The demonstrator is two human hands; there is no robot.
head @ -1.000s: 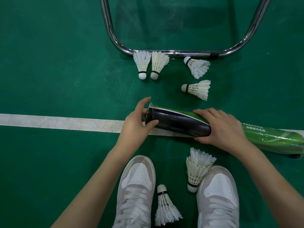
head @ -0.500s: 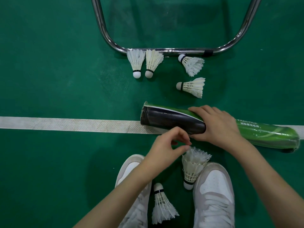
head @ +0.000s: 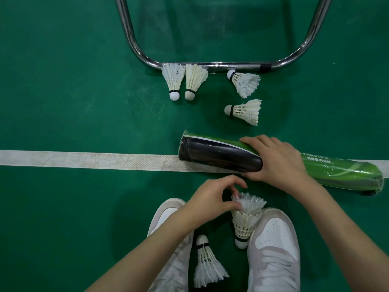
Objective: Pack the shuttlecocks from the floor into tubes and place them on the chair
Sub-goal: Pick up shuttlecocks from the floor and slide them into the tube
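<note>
A green and black shuttlecock tube [head: 212,153] lies across the white court line, its open end pointing left. My right hand [head: 275,163] grips the tube's middle and presses it to the floor. Just below, my left hand [head: 210,200] pinches the feather rim of a nested stack of shuttlecocks [head: 246,223] that stands cork-down between my shoes. A single shuttlecock [head: 207,264] lies between my feet. Two shuttlecocks [head: 173,81] [head: 194,81] lean on the chair's chrome frame [head: 136,49], and two more [head: 244,83] [head: 245,111] lie to the right of them.
The chrome chair frame curves across the top of the green floor. A white court line [head: 84,160] runs left to right under the tube. My two white shoes [head: 166,216] [head: 273,239] sit at the bottom.
My left hand left the tube's open end, moved down and right, and closed on the feathers of the stacked shuttlecocks. My right hand and the tube stayed put.
</note>
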